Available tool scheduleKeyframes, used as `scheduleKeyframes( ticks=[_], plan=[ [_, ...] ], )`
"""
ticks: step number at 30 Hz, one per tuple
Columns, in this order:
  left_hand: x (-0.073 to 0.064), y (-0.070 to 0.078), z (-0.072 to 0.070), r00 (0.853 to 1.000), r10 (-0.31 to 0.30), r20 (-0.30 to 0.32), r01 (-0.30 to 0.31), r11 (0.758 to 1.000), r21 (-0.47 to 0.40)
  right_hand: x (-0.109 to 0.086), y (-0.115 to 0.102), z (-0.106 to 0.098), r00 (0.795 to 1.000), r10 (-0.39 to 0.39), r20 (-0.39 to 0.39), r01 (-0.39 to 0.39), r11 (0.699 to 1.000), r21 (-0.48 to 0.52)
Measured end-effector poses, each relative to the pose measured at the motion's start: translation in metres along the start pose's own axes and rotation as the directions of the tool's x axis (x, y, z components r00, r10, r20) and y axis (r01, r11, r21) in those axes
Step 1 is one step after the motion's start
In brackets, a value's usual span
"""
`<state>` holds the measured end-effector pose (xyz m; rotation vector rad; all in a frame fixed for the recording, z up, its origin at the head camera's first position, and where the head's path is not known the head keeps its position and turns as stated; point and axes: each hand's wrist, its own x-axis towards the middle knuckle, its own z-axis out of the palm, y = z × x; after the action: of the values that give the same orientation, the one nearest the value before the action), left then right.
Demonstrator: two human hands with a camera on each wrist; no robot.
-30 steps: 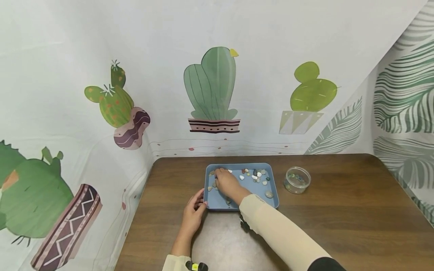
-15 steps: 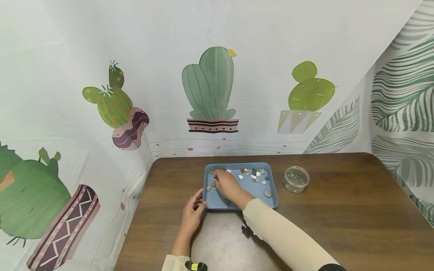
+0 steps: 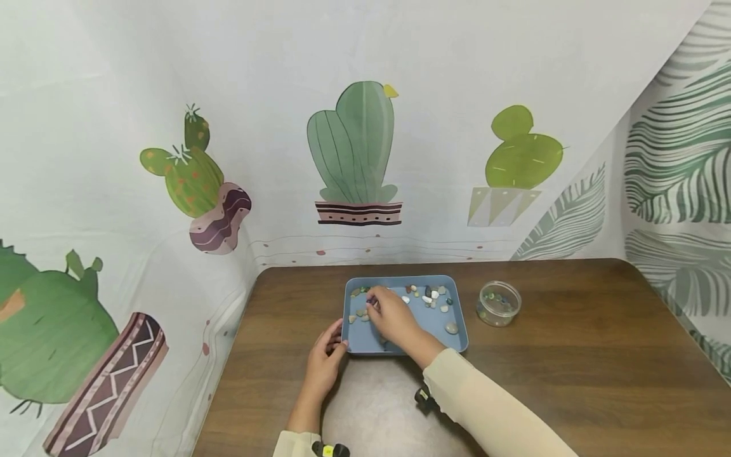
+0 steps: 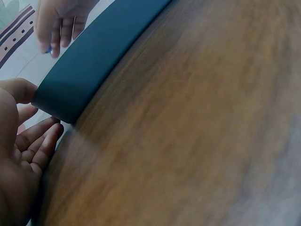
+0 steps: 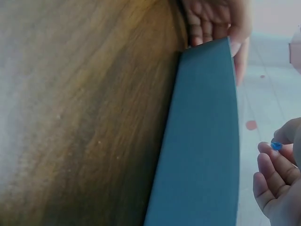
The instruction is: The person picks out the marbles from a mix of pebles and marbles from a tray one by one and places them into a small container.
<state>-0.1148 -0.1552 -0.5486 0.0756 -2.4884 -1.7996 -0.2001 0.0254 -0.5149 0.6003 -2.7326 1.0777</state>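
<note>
A shallow blue tray (image 3: 365, 351) lies on the table, with pebbles and small coloured pieces scattered in it. My left hand (image 3: 325, 360) holds the tray's front left corner, thumb on one side and fingers on the other. Over the tray's left half, my right hand (image 3: 396, 319) pinches a small blue glass marble (image 5: 276, 145) between thumb and fingertips. Tan pebbles (image 3: 352, 319) and a few green pieces (image 3: 363, 290) lie at the tray's left. White pebbles (image 3: 427, 299) and a larger grey pebble (image 3: 451, 328) lie at its right. The right hand and forearm hide part of the tray floor.
A round clear plastic tub (image 3: 499, 304) with several coloured marbles inside stands right of the tray. The brown wooden table (image 3: 582, 336) reaches back to a white cloth (image 3: 445, 127) printed with cacti.
My right hand has drawn slightly right and towards me, uncovering green pieces at the tray's back left. The left hand stays at the tray's corner.
</note>
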Motion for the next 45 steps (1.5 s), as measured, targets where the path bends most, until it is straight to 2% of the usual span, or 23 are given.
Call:
scheduleKeyframes(
  ticks=[6, 14, 20, 28, 45],
  plan=[
    [-0.001, 0.000, 0.000, 1.000, 0.004, -0.004, -0.005, 1.000, -0.014, -0.010, 0.001, -0.011, 0.999, -0.013, -0.042, 0.016, 0.998, 0.061],
    [-0.001, -0.001, 0.000, 1.000, 0.013, -0.004, -0.013, 0.999, -0.032, -0.024, 0.001, -0.031, 0.995, 0.023, -0.101, -0.011, 0.993, 0.116],
    [0.000, -0.002, 0.000, 1.000, 0.003, 0.003, -0.003, 1.000, -0.025, -0.032, 0.012, -0.044, 0.980, 0.003, -0.201, 0.022, 0.992, 0.122],
    [0.000, -0.002, 0.000, 1.000, -0.005, 0.004, 0.005, 1.000, -0.022, -0.044, 0.027, -0.065, 0.958, -0.001, -0.287, 0.043, 0.989, 0.142],
    [0.000, -0.003, 0.000, 1.000, 0.004, 0.006, -0.004, 1.000, -0.029, -0.068, 0.077, -0.105, 0.913, 0.125, -0.388, -0.089, 0.990, 0.111]
  ],
)
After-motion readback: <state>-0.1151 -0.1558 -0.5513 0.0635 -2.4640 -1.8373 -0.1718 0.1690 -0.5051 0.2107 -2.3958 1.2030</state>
